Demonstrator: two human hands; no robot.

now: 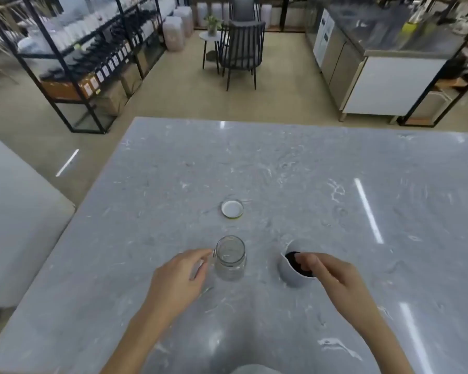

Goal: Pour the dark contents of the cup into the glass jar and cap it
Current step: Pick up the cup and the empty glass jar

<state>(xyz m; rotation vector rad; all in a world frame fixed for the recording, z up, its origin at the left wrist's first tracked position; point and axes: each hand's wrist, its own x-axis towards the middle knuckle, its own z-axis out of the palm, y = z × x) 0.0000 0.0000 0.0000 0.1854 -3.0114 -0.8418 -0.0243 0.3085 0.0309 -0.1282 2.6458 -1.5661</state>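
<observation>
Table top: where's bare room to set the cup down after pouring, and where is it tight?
Bare marble runs along the table's far half beyond the lid, all down the right of the cup, and left of the left hand. Tight spots: the gap between jar and cup, where the right hand sits, and between lid and jar.

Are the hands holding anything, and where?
The right hand pinches the white cup at its rim. The left hand only touches the glass jar at its side.

Jar (230, 259) just right of left hand (181, 276); cup (295, 275) under right hand (333, 279) fingertips; lid (232, 208) beyond jar, on table (281, 163).
</observation>
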